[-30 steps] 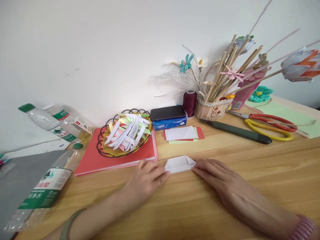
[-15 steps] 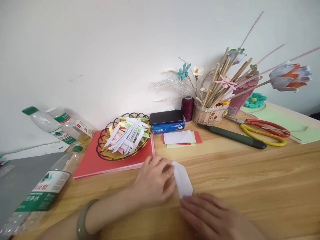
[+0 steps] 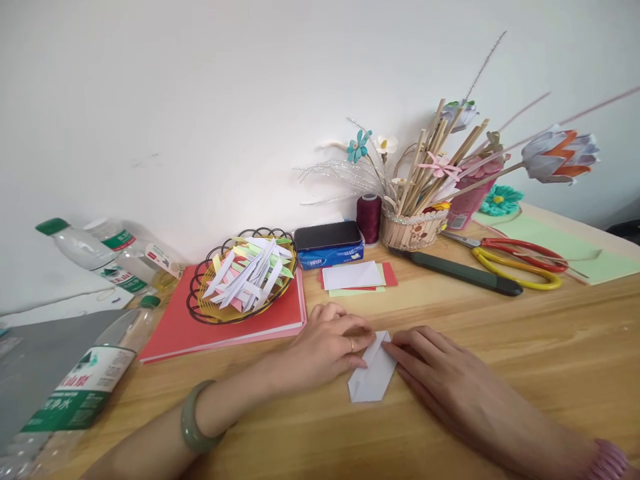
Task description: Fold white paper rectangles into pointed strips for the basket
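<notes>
A small folded white paper [image 3: 373,377] with angled corners lies on the wooden table. My left hand [image 3: 333,347], with a ring and a green bangle, has its fingertips on the paper's upper left edge. Touching the upper right edge are the fingers of my right hand [image 3: 430,367], held close together. The paper sits between both hands. Beyond my left hand, a wire basket [image 3: 200,300] of folded paper strips [image 3: 250,277] rests on red sheets [image 3: 173,320].
Behind the hands are small paper slips [image 3: 350,275], a phone [image 3: 327,235] on a blue packet, a thread spool [image 3: 369,219] and a stick-filled basket [image 3: 413,232]. A green cutter [image 3: 465,272] and scissors [image 3: 525,257] lie right. Bottles [image 3: 85,380] lie left.
The white paper has turned and now shows a folded flap. My right hand has moved up from its lower end to its right edge. The view has shifted slightly.
</notes>
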Available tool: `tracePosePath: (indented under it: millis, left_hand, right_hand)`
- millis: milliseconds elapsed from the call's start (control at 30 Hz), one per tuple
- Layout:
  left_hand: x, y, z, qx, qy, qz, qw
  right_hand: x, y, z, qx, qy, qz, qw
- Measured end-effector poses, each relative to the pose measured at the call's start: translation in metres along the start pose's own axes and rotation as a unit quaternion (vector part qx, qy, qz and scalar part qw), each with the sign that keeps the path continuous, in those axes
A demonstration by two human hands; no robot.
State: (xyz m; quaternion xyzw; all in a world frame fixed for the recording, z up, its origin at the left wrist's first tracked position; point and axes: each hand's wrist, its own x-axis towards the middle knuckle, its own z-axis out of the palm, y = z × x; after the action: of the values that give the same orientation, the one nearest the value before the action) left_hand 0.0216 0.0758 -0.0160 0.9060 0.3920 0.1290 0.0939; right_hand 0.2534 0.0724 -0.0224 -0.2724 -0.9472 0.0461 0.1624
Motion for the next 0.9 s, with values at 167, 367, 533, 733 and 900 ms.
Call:
tracePosePath:
  millis: [167,367,533,733,900]
  left_hand:
    - [-0.002,0.003,-0.002,-0.003,0.040,-0.006,0.999]
    - [-0.020,0.021,0.003,0.009,0.164,0.035,0.986]
    - [-0.034,0.021,0.007,0.121,0.186,0.069,0.973]
    - [-0.035,0.009,0.013,0.176,0.202,0.081,0.960]
    - [-0.031,0.009,0.007,0.126,0.211,0.053,0.968]
  right_hand:
    - [0.001,-0.002,0.000,-0.010,0.000,-0.038,0.999]
    - [0.000,-0.006,0.004,-0.049,0.046,-0.036,0.997]
    - [0.003,-0.007,0.003,-0.040,0.074,-0.029,0.996]
    - [0.014,-0.001,-0.001,0.035,-0.013,0.027,0.999]
    - [0.014,0.007,0.001,0.082,-0.048,0.040,0.995]
